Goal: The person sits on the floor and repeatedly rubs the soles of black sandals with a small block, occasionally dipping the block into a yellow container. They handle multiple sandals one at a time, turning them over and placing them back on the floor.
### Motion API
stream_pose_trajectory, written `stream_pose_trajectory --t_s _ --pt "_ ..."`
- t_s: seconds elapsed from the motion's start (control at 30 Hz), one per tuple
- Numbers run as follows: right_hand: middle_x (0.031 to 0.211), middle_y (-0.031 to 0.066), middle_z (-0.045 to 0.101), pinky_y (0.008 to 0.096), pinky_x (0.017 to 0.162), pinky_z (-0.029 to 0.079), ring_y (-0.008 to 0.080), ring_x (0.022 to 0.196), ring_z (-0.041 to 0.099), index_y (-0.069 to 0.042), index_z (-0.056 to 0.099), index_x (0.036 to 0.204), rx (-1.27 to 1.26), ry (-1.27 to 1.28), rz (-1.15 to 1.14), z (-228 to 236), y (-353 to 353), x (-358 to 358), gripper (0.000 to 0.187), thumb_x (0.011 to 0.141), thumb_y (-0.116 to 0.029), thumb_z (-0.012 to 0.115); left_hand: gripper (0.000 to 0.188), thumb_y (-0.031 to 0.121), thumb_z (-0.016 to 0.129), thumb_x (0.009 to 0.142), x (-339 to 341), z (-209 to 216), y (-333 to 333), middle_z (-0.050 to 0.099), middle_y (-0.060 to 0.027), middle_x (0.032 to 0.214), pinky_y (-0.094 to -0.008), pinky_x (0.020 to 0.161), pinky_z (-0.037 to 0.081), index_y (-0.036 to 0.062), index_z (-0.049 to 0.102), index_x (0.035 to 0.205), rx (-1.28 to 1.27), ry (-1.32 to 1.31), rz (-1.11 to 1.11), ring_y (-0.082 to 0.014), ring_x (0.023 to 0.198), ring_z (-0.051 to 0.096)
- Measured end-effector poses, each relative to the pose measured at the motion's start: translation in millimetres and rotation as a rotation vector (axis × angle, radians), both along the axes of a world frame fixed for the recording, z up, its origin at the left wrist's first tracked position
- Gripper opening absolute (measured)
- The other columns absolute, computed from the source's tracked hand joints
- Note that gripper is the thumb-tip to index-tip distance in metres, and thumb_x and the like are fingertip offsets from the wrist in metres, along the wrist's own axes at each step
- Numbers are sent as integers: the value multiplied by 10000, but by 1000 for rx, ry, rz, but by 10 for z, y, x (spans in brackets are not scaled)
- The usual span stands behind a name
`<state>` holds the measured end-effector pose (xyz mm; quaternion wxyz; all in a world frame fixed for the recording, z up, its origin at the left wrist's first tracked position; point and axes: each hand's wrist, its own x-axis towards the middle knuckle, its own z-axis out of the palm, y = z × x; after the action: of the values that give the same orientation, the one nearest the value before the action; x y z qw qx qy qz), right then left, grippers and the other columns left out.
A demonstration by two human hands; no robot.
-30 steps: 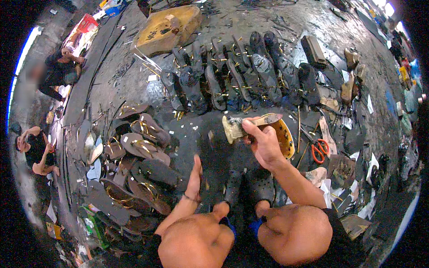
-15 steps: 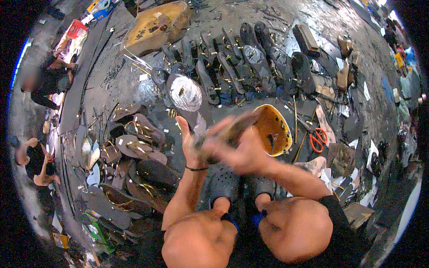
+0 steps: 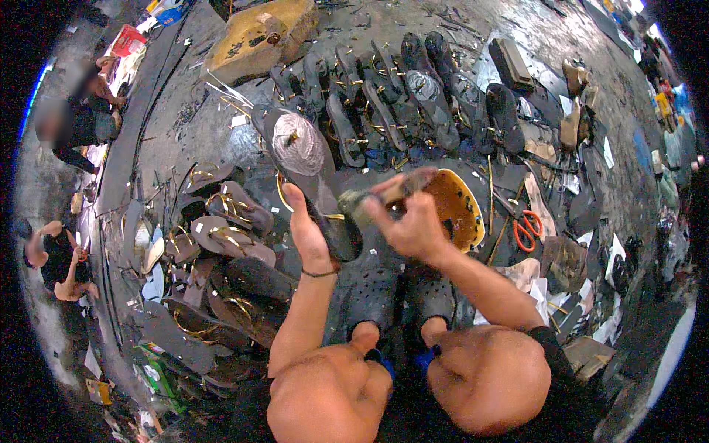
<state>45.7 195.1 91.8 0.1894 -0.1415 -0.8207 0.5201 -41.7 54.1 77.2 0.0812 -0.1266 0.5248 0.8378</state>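
Since a second ago the left hand (image 3: 311,240), then free, has taken up a dark flip-flop (image 3: 316,184), and the right hand (image 3: 415,229) has brought its brush (image 3: 419,179) across to meet it. Now the left grasps the flip-flop near its heel end, thumb along the edge, with what looks like the underside turned up and the toe end pointing away from the body. The right is closed around the brush, whose broad head, blurred, is at the heel end; whether it touches cannot be told. The held forepart bears a shiny pale-grey patch, while the rest is dark, so work on this piece seems partway.

Just beyond the right hand stands a yellow tub (image 3: 465,236) with black spots inside. Farther out lie rows of flip-flops (image 3: 379,111); a couple show similar pale, shiny patches, and most show none that can be made out, which suggests much remains. Gold-strapped flip-flops (image 3: 233,244) lie heaped to the left. On the right are orange-handled scissors (image 3: 528,230), and a thick yellowish block (image 3: 292,16) sits at the far side. Two other people (image 3: 92,118) (image 3: 66,262) sit off to the left.
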Motion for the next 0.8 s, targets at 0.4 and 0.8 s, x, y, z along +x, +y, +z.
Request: stream_pose_trajectory --t_s 0.4,0.8 --pt "946 110 726 343 820 527 208 866 687 -4 693 1004 -349 -114 -48 -175 264 230 235 895 -210 722 428 347 392 1044 -845 -860 21 682 -119 1184 -455 967 518 38 594 1260 469 -348 -454 -295 1097 651" --pt "902 96 705 330 761 513 185 855 664 -14 676 1021 135 -221 -248 -299 770 777 234 912 -215 724 329 407 561 995 -1053 -863 -248 638 5 923 -300 720 529 98 626 1087 3 -57 -162 -134 751 604"
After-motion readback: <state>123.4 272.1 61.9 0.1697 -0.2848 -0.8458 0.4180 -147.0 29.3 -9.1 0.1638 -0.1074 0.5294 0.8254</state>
